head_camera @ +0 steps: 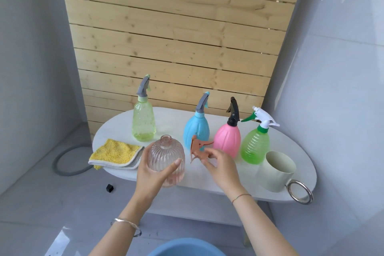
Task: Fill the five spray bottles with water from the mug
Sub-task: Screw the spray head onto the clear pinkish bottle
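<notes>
At the bottom edge of the frame the rim of a blue basin (187,248) is seen. Just above it, left of centre, the clear bottle (166,158) is gripped by the left hand (153,172), whose fingers and thumb are curled round its ribbed belly. It is held at the near edge of the tabletop (116,129); whether its base rests there cannot be told. Its long axis is close to vertical and its uncapped neck points to the top of the frame.

Just to its right, the orange sprayer head (199,147) is pinched in the fingertips of the right hand (220,164), apart from the neck, with its nozzle pointed right.

The step in hand is judged to be the opening of this bottle for filling. It would be done well if the head were laid on the tabletop, the bottle kept upright and steady, and the mug (274,170) tipped slowly, since the neck is narrow and spills are likely.

The mug stands at lower right, its ring handle turned to the frame's lower right corner; whether water is in it cannot be told. A yellow cloth (115,154) lies at the left.

Farther back, four capped bottles stand upright: green (255,143), pink (227,139), blue (196,131) and, apart at the left, yellow (144,120).
</notes>
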Tool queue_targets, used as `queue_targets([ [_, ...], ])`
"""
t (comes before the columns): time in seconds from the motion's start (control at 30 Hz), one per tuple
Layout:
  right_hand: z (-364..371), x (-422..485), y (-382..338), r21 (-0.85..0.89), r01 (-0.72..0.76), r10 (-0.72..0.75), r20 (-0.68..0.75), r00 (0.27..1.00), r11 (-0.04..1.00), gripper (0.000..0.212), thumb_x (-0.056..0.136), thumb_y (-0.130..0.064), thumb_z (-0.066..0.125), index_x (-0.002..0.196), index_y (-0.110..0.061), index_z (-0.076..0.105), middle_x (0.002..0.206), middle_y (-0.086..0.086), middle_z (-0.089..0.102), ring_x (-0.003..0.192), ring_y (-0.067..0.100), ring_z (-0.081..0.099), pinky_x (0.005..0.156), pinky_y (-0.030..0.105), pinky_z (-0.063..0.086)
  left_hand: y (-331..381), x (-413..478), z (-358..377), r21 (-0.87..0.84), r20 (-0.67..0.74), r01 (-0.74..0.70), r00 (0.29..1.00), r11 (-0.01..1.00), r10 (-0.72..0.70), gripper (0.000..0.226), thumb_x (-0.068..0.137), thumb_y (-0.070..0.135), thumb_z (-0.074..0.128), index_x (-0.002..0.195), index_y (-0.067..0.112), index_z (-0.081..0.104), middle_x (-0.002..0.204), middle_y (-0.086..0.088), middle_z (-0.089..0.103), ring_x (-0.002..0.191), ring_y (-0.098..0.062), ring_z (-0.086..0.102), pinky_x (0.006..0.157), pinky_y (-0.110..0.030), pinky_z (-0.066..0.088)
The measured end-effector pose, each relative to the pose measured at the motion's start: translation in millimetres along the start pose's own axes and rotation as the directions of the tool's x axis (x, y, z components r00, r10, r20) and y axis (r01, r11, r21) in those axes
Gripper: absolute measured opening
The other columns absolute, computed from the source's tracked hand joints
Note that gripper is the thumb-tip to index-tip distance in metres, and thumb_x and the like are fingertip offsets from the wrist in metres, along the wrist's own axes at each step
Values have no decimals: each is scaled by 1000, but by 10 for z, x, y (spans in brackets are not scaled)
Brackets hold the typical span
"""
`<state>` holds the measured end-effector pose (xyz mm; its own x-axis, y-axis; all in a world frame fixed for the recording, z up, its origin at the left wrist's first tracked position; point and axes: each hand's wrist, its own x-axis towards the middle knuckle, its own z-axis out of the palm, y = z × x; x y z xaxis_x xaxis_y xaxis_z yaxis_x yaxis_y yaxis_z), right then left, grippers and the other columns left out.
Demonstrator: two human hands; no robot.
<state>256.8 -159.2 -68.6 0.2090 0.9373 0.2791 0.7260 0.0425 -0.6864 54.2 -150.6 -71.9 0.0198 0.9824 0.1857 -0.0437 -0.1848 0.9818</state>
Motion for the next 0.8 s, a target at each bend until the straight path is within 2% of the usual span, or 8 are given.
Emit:
queue_targets([
  [0.1, -334, 9, -232, 404, -26, 68, -89, 994, 915, 28, 87, -13, 68, 110, -27, 63, 109, -4, 69, 90, -8, 64, 84, 14, 49, -48, 39, 65, 4, 18, -13, 1000, 1000, 13, 88, 46, 59, 84, 125, 36, 52, 126, 19, 57, 119, 14, 46, 91, -6, 33],
  [0.17, -552, 25, -418, 568, -15, 117, -143, 983, 823, 24, 88, -13, 67, 104, -31, 64, 107, -11, 70, 91, -12, 63, 81, 7, 45, -91, 53, 125, 1, 29, -14, 999, 1000, 14, 91, 45, 58, 84, 126, 33, 52, 126, 16, 57, 118, 11, 48, 91, -6, 34],
  [0.27, -772, 107, -624, 784, 33, 102, -123, 987, 619, 26, 92, -15, 60, 118, -16, 65, 111, -15, 70, 107, 1, 61, 98, 18, 43, -118, 38, 232, -13, 68, -29, 997, 1000, 29, 86, 44, 55, 84, 121, 35, 52, 121, 19, 58, 110, 18, 49, 87, 1, 34],
  [0.33, -874, 177, -777, 891, 49, 63, -87, 994, 451, 29, 92, -17, 57, 118, -7, 62, 122, -12, 63, 108, 6, 57, 101, 21, 44, -154, 31, 305, -18, 87, -41, 995, 999, 42, 81, 44, 53, 84, 117, 37, 52, 119, 19, 59, 108, 16, 51, 85, 3, 34],
  [0.4, -954, 235, -928, 933, 39, 77, -71, 994, 357, 19, 85, -21, 59, 101, -14, 68, 124, -4, 59, 104, 10, 55, 98, 17, 45, -200, 32, 374, -20, 109, -44, 993, 999, 46, 80, 46, 52, 85, 117, 35, 53, 119, 18, 61, 113, 8, 53, 87, 1, 36],
  [0.47, -996, 285, -1042, 956, 43, 102, -76, 992, 290, 12, 90, -14, 56, 91, -15, 67, 108, -3, 64, 103, 12, 57, 99, 20, 45, -257, 27, 423, -16, 129, -45, 991, 999, 47, 81, 47, 51, 86, 118, 33, 54, 119, 16, 62, 114, 3, 55, 88, -1, 37],
  [0.57, -986, 389, -1080, 946, 61, 133, -109, 985, 319, 13, 96, -10, 51, 95, -14, 64, 88, -9, 67, 100, 10, 60, 93, 18, 48, -321, 21, 482, -26, 151, -36, 988, 999, 40, 82, 47, 51, 87, 119, 32, 54, 119, 14, 63, 114, -2, 56, 91, -7, 40],
  [0.8, -834, 522, -985, 960, 75, 132, -113, 985, 269, 13, 94, -8, 55, 105, -9, 63, 101, -6, 65, 92, 5, 61, 91, 18, 49, -374, 43, 562, -49, 158, -27, 987, 998, 34, 82, 48, 50, 87, 120, 32, 54, 116, 21, 63, 115, -2, 56, 96, -17, 42],
])
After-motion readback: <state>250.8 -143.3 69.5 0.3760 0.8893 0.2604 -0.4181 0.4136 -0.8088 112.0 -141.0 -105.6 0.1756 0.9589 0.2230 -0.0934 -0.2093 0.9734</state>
